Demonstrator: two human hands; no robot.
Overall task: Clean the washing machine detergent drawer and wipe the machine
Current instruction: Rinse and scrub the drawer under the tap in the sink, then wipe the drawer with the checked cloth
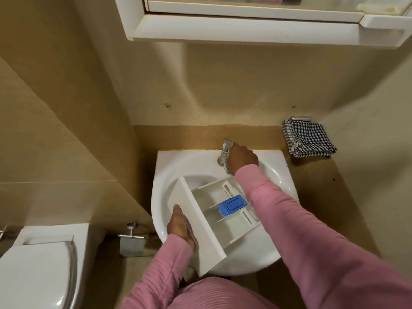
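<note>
head view: grip of the left hand (180, 228) curls round the front of the drawer (214, 221), tilted in the sink (169, 166). farther, right hand (243, 158) grip curls over the tap (224, 150). cloth (308, 139) on counter (316, 175) beyond.

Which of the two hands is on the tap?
The right hand, stretched to the back of the sink and curled round the chrome tap. The left hand holds the front panel of the detergent drawer instead.

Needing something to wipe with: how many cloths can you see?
1. The checked cloth lies folded on the counter to the right of the sink; others may be hidden.
</note>
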